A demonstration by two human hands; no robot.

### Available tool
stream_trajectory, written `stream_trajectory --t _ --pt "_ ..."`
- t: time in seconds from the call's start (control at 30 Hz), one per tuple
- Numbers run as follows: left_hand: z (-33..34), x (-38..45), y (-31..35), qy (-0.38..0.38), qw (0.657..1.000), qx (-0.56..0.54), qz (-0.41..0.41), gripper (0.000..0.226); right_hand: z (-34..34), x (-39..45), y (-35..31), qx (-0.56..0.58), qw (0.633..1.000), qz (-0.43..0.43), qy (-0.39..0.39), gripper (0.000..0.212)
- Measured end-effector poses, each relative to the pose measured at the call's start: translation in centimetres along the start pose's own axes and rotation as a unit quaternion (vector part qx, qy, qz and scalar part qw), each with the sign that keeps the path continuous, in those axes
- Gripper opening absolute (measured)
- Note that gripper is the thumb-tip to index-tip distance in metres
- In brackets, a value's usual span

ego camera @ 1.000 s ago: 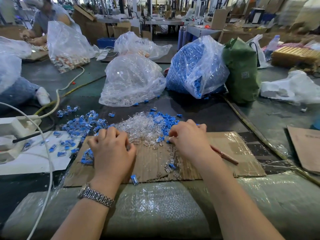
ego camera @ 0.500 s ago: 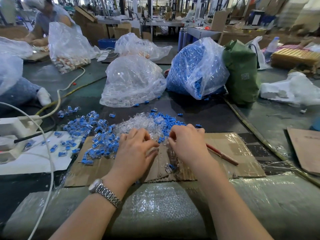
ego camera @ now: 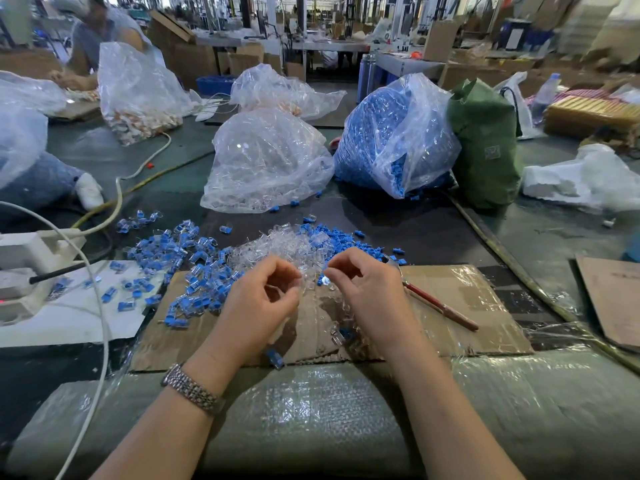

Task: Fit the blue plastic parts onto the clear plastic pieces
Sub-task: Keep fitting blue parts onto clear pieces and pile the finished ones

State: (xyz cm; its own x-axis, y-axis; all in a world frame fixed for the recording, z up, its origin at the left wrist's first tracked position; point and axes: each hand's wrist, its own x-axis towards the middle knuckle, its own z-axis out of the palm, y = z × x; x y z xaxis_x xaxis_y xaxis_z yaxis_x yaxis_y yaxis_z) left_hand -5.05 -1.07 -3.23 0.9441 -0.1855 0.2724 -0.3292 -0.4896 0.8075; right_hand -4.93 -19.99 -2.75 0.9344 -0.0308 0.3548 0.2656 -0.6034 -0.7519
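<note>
My left hand (ego camera: 263,301) and my right hand (ego camera: 367,289) hover close together above the cardboard sheet (ego camera: 460,299). The left thumb and forefinger pinch a clear plastic piece (ego camera: 300,276). A small blue part (ego camera: 325,280) is pinched in the right fingertips, a few centimetres from the clear piece. Just behind the hands lies a heap of loose clear pieces (ego camera: 280,245) with loose blue parts (ego camera: 341,237) on its right. To the left spreads a pile of blue-and-clear fitted pieces (ego camera: 180,258).
Behind the heaps stand a bag of clear pieces (ego camera: 266,161), a bag of blue parts (ego camera: 391,140) and a green bag (ego camera: 485,147). A red pen (ego camera: 440,308) lies right of my right hand. A white power strip (ego camera: 31,251) and cable sit left. Another person works far left.
My left hand left the fitted pile on the left and came to the centre. Both hands rose off the heap and now face each other, each pinching a small part.
</note>
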Motion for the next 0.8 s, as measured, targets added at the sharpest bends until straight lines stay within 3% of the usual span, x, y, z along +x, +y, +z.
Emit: stream_trajectory --t 0.17,0.4,0.8 --pt "-0.9 0.0 0.0 -0.033 0.991 -0.113 -0.06 0.023 0.2 -0.3 -0.5 0.029 0.997 -0.077 -0.005 0.016" --pt "-1.0 0.2 0.2 -0.056 0.95 -0.287 -0.114 0.027 0.5 -0.6 -1.2 0.004 0.99 -0.141 0.023 0.013" --pt "-0.8 0.1 0.2 -0.078 0.947 -0.296 -0.097 0.028 1.1 -0.8 -1.3 -0.047 0.981 -0.187 0.02 0.014"
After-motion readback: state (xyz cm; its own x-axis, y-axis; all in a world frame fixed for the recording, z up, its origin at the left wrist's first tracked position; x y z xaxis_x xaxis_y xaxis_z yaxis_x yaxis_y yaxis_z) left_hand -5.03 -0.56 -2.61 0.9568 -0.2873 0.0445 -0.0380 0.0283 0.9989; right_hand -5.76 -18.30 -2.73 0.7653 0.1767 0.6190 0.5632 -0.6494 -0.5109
